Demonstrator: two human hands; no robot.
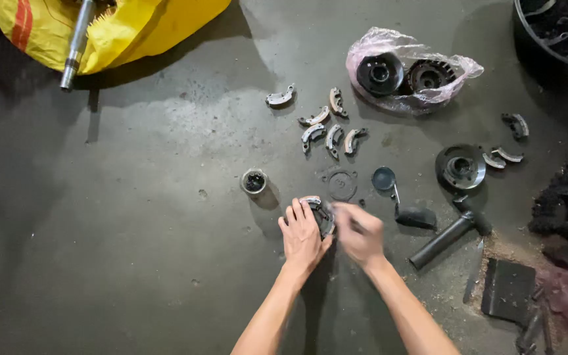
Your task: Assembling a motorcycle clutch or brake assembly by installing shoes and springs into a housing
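My left hand (302, 235) rests flat on the concrete floor, fingers over a round dark clutch assembly (322, 213) with a pale curved shoe on its rim. My right hand (359, 233) is blurred with motion right beside that part, fingers curled; a thin tool may be in it, but I cannot tell. Just beyond my hands lie a thin flat ring plate (342, 185) and a small metal cup (254, 181).
Several curved clutch shoes (329, 129) are scattered further out. A pink plastic bag (410, 69) holds two dark round parts. To the right are a round hub (461, 167), a dark-handled tool (443, 240), a blue cap (384, 177) and a yellow sack (126, 26) with a metal shaft (77, 41).
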